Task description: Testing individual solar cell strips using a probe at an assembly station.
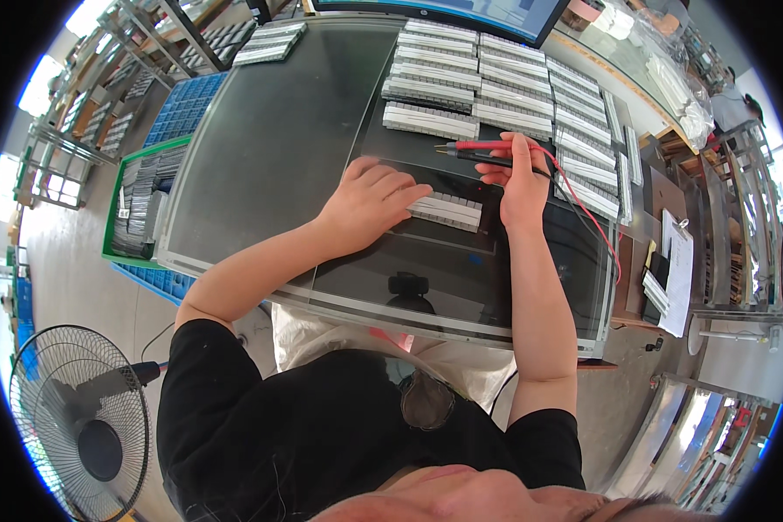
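Observation:
My right hand (520, 178) is closed around a pair of test probes, one red (487, 145) and one black (489, 159). Their thin metal tips point left, above the dark worktop and apart from it. A flat white-and-grey segmented strip (448, 211) lies in front of me on the dark glass. At its left end, the bent fingers of my left hand (370, 204) grip it, covering that end. From the probes, a red lead (596, 217) and a black lead run down over the right side of the table.
Stacked rows of similar strips (513, 91) fill the table's far right, below a monitor (461, 13). More strips (271, 42) lie at the far left corner. A green crate (110, 228) of dark pieces stands left, a fan (83, 418) lower left, a clipboard (675, 274) right.

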Tool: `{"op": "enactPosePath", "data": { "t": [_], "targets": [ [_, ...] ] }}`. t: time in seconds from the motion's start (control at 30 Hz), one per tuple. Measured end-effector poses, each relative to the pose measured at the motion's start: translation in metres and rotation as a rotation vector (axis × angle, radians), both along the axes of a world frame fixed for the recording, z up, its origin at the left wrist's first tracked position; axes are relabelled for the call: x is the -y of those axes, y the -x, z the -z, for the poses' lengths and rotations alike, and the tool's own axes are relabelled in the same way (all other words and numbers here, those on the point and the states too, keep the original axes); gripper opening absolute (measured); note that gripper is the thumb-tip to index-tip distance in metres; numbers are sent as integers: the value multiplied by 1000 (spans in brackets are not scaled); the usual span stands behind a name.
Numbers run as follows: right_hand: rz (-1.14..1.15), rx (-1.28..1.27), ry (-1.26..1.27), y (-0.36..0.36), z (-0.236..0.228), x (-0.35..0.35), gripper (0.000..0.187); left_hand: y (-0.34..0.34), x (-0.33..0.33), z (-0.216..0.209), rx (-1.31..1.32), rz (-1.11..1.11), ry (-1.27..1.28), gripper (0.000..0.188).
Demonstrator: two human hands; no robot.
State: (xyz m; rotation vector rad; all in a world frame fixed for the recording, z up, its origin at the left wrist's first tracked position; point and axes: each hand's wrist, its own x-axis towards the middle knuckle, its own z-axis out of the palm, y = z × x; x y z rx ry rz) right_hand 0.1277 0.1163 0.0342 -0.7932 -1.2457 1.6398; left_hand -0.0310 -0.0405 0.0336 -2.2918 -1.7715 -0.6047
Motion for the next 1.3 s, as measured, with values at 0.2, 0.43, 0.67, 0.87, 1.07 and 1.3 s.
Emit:
{"op": "enactPosePath", "data": {
  "t": [0.2,0.43,0.67,0.87,1.07,1.3],
  "targets": [
    [16,-3,-7,-1,-1,0,29,-4,-2,-3,148,19,33,43],
    [49,-36,6,-2,0,0,29,10,-22,-16,850,-54,347,40],
    [162,-149,-12,-4,0,-4,28,41,-59,-4,965,-194,342,34],
    [-66,36,-9,1,5,-1,28,42,-53,4,546,-123,166,39],
    [-113,109,-28,3,8,1,29,35,-43,6,279,-89,106,41],
    [-136,124,-28,4,12,1,30,36,-42,15,202,-105,76,39]
  ]
}}
